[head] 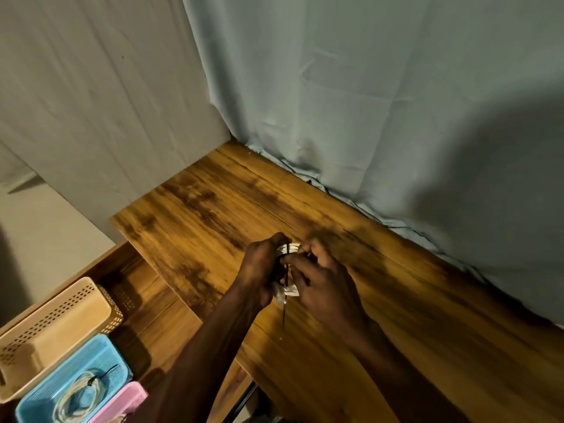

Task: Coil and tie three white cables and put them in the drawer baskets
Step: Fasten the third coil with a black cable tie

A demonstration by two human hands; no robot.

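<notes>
Pale cloth drapes (381,87) fill the upper frame; a wooden tabletop (213,203) crosses the dim-lit centre.

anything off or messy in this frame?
Nothing stands out. Both hands, left and right, hold a coiled white cable over the table with a black tie hanging below it. One tied coil already lies in the blue basket in the drawer.
</notes>
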